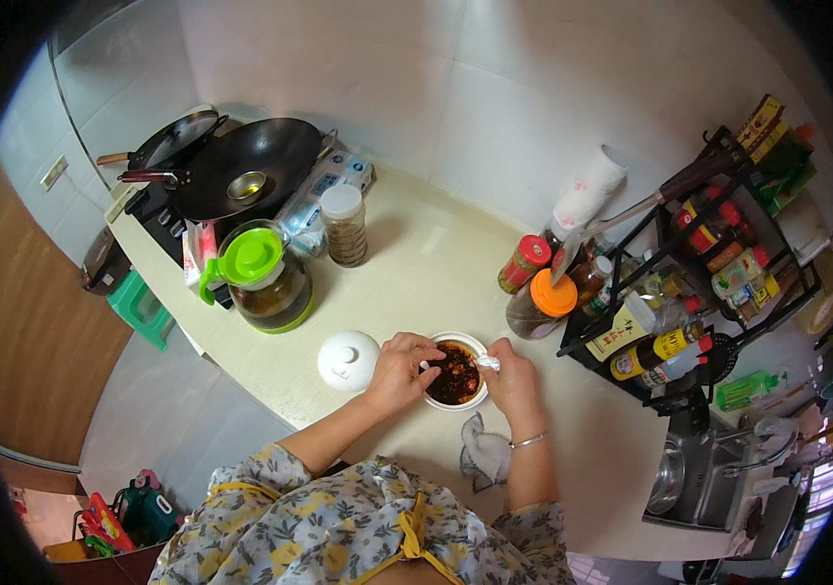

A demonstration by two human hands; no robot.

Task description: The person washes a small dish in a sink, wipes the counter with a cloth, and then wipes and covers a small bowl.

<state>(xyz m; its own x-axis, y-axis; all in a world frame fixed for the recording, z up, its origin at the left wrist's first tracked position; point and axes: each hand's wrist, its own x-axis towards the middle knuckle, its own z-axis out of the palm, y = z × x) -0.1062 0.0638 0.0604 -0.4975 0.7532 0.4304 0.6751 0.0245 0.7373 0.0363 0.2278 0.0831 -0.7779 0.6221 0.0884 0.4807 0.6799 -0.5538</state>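
A white ceramic pot (432,344) with dark, oily red-brown sauce (454,374) inside stands on the counter before me. My left hand (403,371) is at its left rim, thumb and fingertips closed around a small white piece, possibly the pot's lug. Opposite, at the right rim, my right hand (510,374) pinches a crumpled-looking white piece (488,362), perhaps tissue. Whether either piece belongs to the pot, I cannot tell. Just left of my left hand lies a white knobbed lid (347,360). A grey-white cloth (484,455) is bunched near my right wrist.
Back left, a wok (277,146) holds a small metal bowl (247,187), near a green-lidded glass pitcher (270,292) and a white-capped jar (345,234). At right are an orange-lidded jar (537,311), a black rack (782,292) of bottles and a sink (709,475).
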